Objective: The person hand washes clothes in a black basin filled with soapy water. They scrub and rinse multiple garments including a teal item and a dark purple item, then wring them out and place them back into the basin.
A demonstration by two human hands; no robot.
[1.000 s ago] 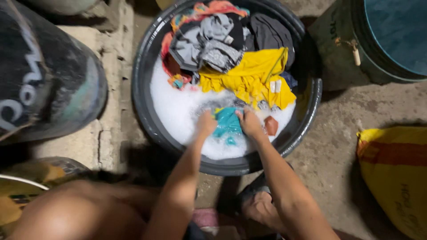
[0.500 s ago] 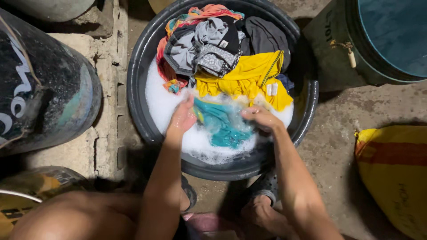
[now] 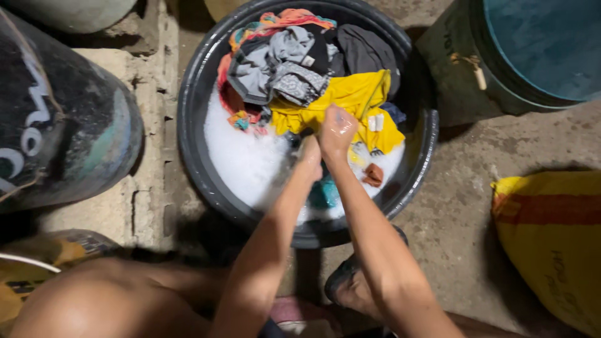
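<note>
Seen from the head camera, a teal cloth [image 3: 324, 193] is pressed into white suds at the near side of a black wash basin [image 3: 194, 156], the left hand [image 3: 309, 158] and right hand [image 3: 337, 130] closed together above it, beside a yellow garment [image 3: 350, 100] and grey clothes [image 3: 275, 66].

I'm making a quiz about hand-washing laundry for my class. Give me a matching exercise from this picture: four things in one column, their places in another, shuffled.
Things:
1. yellow garment
2. grey clothes
3. teal cloth
4. striped yellow sack

Places:
A. on the ground, right of the basin
B. in the foam, under the right hand and left hand
C. heaped at the far side of the basin
D. middle of the basin, just beyond the hands

Pairs: 1-D, 2-C, 3-B, 4-A
</note>
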